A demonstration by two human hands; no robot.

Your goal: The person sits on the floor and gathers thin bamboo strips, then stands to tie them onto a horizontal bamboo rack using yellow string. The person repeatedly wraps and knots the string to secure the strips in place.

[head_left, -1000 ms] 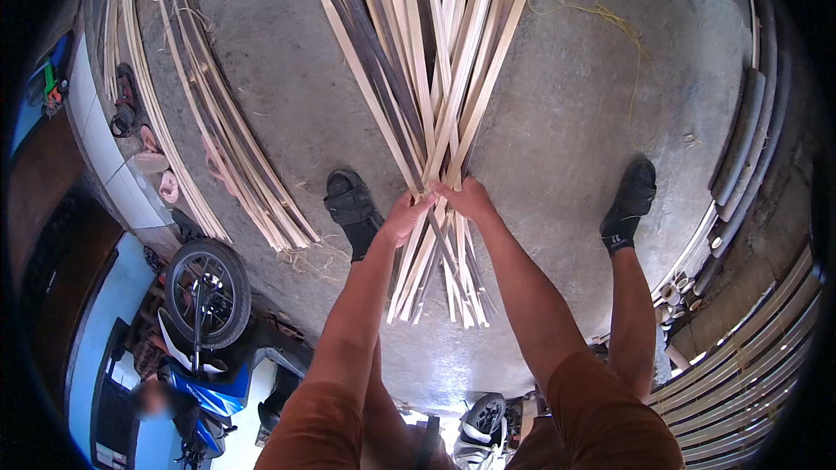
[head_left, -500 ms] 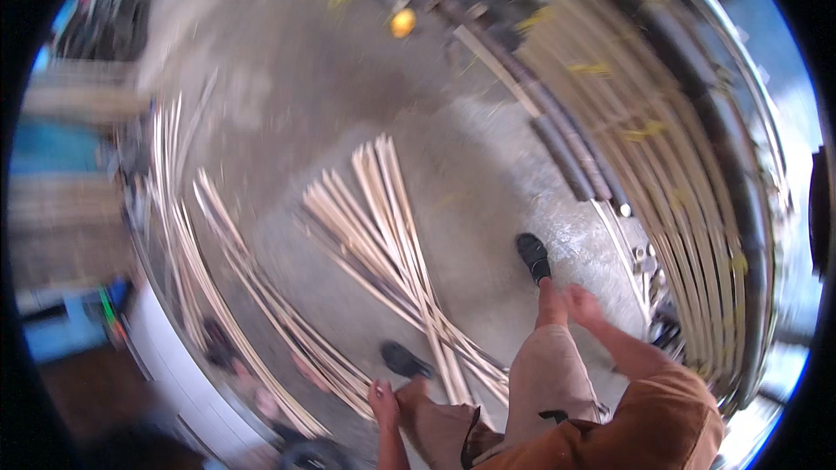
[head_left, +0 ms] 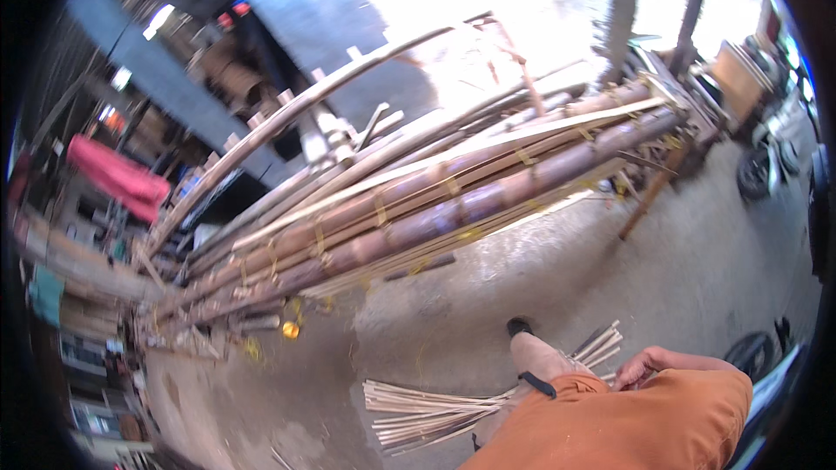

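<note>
My right hand [head_left: 640, 367] hangs beside my orange-clad body, fingers loosely curled, with nothing in it. It is just above the far ends of a fan of thin pale bamboo strips [head_left: 435, 409] that lies flat on the concrete floor [head_left: 679, 278]. My leg and dark shoe [head_left: 520, 327] stand over the middle of the strips. My left hand is out of view.
A long stack of thick bamboo poles [head_left: 453, 209], tied with yellow bands, lies slanted across the middle. A small orange round thing [head_left: 290, 329] sits on the floor by its lower end. A motorbike [head_left: 756, 170] stands at the right, a red cloth [head_left: 113, 176] at the left.
Both hands let go of the strips they gripped a second ago. My view swung up from the floor towards the stacked poles, and the left hand left the picture.
</note>
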